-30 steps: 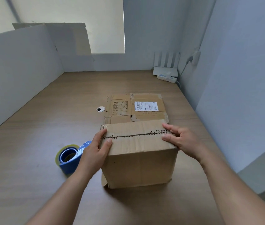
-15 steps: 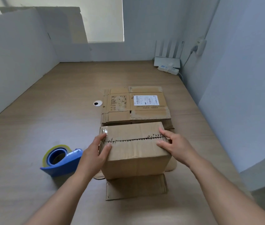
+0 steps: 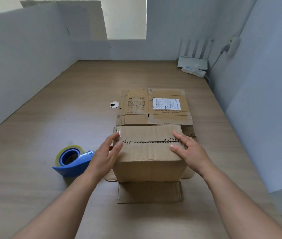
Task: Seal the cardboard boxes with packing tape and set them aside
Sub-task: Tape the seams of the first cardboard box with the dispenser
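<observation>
On the wooden tabletop (image 3: pixel 50 118), right in front of me, the cardboard box (image 3: pixel 148 168) stands upright with its top flaps folded shut. The two flaps meet along a jagged, torn-looking seam (image 3: pixel 147 141) that runs left to right across the lid. A scrap of clear tape shows at the far left corner of the lid. At the base a loose bottom flap (image 3: pixel 149 192) lies flat on the tabletop toward me, and smaller flaps stick out at either side.

My left hand (image 3: pixel 105 156) lies against the left edge of the box, thumb on the lid near the end of the seam and fingers stretched along the corner. The grip is loose and open, pressing rather than clutching. My right hand (image 3: pixel 188 150) lies flat on the right end of the lid with straight fingers across the seam, also an open grip.

Just left of my left wrist sits the blue tape dispenser (image 3: pixel 72 159) with its roll of tape, resting on the tabletop and apart from the box.

Directly behind the box lies a flattened box (image 3: pixel 136 118) bearing a white shipping label (image 3: pixel 166 103). A round cable hole (image 3: pixel 114 104) sits just to its left. At the far right corner a white router (image 3: pixel 192 61) stands with a power strip (image 3: pixel 194 70) before it.
</observation>
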Tool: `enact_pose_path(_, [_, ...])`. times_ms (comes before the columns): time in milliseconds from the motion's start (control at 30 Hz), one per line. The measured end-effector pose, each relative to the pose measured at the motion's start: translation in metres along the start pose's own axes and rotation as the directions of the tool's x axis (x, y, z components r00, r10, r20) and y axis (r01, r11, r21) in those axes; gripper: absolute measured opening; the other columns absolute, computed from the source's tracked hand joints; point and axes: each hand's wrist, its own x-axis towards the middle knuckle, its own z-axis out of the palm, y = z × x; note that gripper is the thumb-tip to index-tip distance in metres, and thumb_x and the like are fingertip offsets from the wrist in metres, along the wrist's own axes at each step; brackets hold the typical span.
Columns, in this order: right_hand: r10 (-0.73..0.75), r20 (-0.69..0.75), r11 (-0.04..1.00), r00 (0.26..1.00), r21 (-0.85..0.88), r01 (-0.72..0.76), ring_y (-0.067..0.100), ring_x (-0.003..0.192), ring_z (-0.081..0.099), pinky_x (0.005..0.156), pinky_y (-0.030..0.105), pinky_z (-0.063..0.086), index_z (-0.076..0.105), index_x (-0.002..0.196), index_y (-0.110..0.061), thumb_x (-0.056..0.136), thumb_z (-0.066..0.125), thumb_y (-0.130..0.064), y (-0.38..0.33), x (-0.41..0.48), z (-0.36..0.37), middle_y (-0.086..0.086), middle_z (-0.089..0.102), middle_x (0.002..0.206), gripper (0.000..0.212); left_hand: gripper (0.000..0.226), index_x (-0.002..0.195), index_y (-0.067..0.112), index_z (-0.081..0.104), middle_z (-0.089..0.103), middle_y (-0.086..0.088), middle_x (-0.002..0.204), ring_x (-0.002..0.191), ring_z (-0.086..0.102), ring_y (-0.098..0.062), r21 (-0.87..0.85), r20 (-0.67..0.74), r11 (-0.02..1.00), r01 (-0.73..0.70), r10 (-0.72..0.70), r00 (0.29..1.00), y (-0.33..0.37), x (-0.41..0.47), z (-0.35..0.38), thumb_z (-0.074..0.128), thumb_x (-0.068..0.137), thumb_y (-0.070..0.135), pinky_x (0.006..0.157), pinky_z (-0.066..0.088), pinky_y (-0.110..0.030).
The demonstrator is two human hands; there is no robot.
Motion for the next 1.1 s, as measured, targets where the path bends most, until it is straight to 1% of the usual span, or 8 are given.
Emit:
enact_pose_path(67, [0.002, -0.009, 1.0, 1.0, -0.013, -0.002, 0.016, 0.135, 0.037, 0.108, 0.026, 0.028, 0.044, 0.141, -0.031, 0.09, 0.064, -0.032, -0.001, 0.0, 0.0, -0.001, 0.039, 0.149, 0.055, 0.063, 0.146, 0.027, 0.03, 0.041, 0.003, 0.145, 0.132, 0.04, -0.013, -0.065, -0.051, 0.998, 0.0, -0.004, 0.999, -0.011, 0.0, -0.012, 0.038, 0.089, 0.052, 0.101, 0.035, -0.026])
enact_pose_path(133, [0.015, -0.012, 1.0, 1.0, -0.001, -0.015, 0.015, 0.134, 0.038, 0.105, 0.022, 0.028, 0.046, 0.141, -0.029, 0.089, 0.066, -0.029, -0.003, 0.0, 0.001, -0.002, 0.042, 0.148, 0.055, 0.065, 0.147, 0.02, 0.031, 0.04, -0.002, 0.148, 0.134, 0.04, -0.017, 0.165, -0.143, 0.985, 0.042, -0.019, 0.99, -0.031, 0.004, -0.03, 0.046, 0.091, 0.051, 0.103, 0.037, -0.033])
enact_pose_path(267, [0.054, -0.003, 0.997, 0.999, 0.064, -0.054, 0.012, 0.133, 0.039, 0.103, 0.018, 0.026, 0.047, 0.139, -0.029, 0.088, 0.068, -0.025, -0.007, 0.001, 0.001, -0.004, 0.043, 0.146, 0.056, 0.068, 0.116, 0.012, 0.052, 0.06, -0.006, 0.113, 0.102, 0.057, -0.021, 0.687, -0.107, 0.68, 0.255, -0.253, 0.962, -0.076, 0.021, -0.069, 0.064, 0.075, 0.065, 0.079, 0.048, -0.031])
enact_pose_path(367, [0.081, 0.011, 0.995, 0.997, 0.049, -0.082, 0.01, 0.134, 0.036, 0.105, 0.017, 0.023, 0.046, 0.139, -0.032, 0.087, 0.068, -0.025, -0.009, 0.001, 0.0, -0.006, 0.041, 0.147, 0.057, 0.061, 0.109, 0.02, 0.054, 0.058, 0.005, 0.091, 0.087, 0.058, -0.015, 0.824, -0.02, 0.492, 0.279, -0.468, 0.883, -0.1, 0.031, -0.081, 0.066, 0.07, 0.066, 0.067, 0.044, -0.024])
enact_pose_path(467, [0.095, 0.024, 0.995, 0.995, 0.018, -0.095, 0.004, 0.129, 0.034, 0.105, 0.018, 0.022, 0.044, 0.138, -0.037, 0.088, 0.067, -0.026, -0.01, -0.001, 0.001, -0.007, 0.041, 0.147, 0.056, 0.054, 0.109, 0.023, 0.056, 0.057, 0.008, 0.089, 0.083, 0.055, -0.013, 0.877, -0.004, 0.432, 0.21, -0.431, 0.902, -0.111, 0.042, -0.08, 0.063, 0.074, 0.064, 0.068, 0.042, -0.022])
enact_pose_path(667, [0.109, 0.017, 0.994, 0.994, -0.017, -0.109, 0.009, 0.138, 0.031, 0.115, 0.028, 0.021, 0.04, 0.128, -0.05, 0.087, 0.067, -0.029, -0.012, -0.001, 0.001, -0.004, 0.037, 0.15, 0.054, 0.045, 0.096, 0.023, 0.057, 0.058, 0.007, 0.086, 0.08, 0.054, -0.015, 0.849, 0.067, 0.519, 0.102, -0.297, 0.952, -0.116, 0.043, -0.096, 0.062, 0.077, 0.063, 0.063, 0.039, -0.026])
enact_pose_path(900, [0.125, 0.028, 0.991, 0.992, -0.054, -0.123, 0.016, 0.142, 0.026, 0.118, 0.042, 0.022, 0.043, 0.136, -0.044, 0.087, 0.067, -0.035, -0.012, 0.0, 0.001, 0.002, 0.03, 0.153, 0.055, 0.029, 0.085, 0.03, 0.057, 0.062, 0.006, 0.087, 0.08, 0.059, -0.018, 0.353, 0.016, 0.931, 0.092, -0.104, 0.994, 0.0, 0.04, -0.137, 0.075, 0.074, 0.05, 0.069, 0.047, -0.032])
enact_pose_path(1100, [0.12, 0.017, 0.992, 0.993, -0.053, -0.119, 0.019, 0.142, 0.025, 0.114, 0.032, 0.019, 0.042, 0.14, -0.038, 0.088, 0.066, -0.035, -0.014, -0.004, 0.002, 0.006, 0.023, 0.155, 0.057, 0.038, 0.088, 0.032, 0.058, 0.065, 0.007, 0.089, 0.079, 0.061, -0.011, 0.464, 0.322, 0.854, -0.236, 0.085, 0.943, 0.097, 0.021, -0.081, 0.072, 0.069, 0.061, 0.067, 0.051, -0.027])
